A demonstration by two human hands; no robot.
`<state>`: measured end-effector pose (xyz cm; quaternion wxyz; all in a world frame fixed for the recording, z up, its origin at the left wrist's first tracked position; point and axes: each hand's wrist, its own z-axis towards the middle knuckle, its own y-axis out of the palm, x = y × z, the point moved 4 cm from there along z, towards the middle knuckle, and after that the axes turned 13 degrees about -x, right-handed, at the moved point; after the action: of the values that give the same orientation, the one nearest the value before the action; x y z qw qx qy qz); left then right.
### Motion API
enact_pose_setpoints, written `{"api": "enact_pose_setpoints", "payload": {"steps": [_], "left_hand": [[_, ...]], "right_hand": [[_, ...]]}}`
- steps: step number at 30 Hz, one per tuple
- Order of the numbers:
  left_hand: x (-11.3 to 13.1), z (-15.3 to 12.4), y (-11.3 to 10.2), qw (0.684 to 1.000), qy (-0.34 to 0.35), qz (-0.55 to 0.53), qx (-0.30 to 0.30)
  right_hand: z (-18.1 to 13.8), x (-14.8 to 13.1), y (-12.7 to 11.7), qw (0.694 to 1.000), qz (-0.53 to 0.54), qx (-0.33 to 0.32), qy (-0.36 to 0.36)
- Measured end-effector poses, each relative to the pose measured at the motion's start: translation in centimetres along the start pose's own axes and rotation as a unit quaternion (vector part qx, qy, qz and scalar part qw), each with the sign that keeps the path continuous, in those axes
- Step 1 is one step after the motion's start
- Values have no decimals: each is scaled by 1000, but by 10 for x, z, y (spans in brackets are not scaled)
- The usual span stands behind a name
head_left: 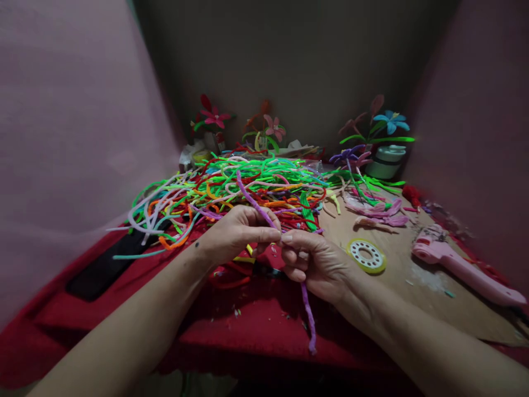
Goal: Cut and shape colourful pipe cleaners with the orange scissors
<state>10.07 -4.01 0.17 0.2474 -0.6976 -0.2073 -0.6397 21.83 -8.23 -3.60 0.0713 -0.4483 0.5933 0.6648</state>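
A purple pipe cleaner [308,314] runs through both my hands above the front of the table. My left hand [248,229] pinches it between thumb and fingers, and its upper end slants up and left past the knuckles. Right beside it, my right hand [312,259] is closed on the same pipe cleaner, thumb tip meeting the left thumb. The lower end hangs below the right palm, slightly bent. Behind the hands spreads a tangled heap of coloured pipe cleaners [256,173]. The middle stretch of the purple one is hidden by my fingers.
A red cloth [198,336] covers the table; a black phone [101,267] lies at left. On the brown board [351,298] are a tape roll [367,256] and a pink glue gun [467,264]. Pipe-cleaner flowers [390,121] and a white jar [386,161] stand behind.
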Motion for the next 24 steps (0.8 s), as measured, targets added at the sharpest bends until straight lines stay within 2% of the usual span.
{"api": "enact_pose_setpoints", "payload": {"steps": [15, 18, 24], "left_hand": [[0, 2, 3, 997, 31, -68, -33], [-1, 3, 2, 995, 23, -89, -27], [-12, 3, 2, 996, -36, -72, -34]], "right_hand": [[-1, 3, 3, 998, 47, -29, 31], [-1, 1, 3, 999, 26, -30, 7], [-2, -2, 1, 998, -29, 25, -45]]}}
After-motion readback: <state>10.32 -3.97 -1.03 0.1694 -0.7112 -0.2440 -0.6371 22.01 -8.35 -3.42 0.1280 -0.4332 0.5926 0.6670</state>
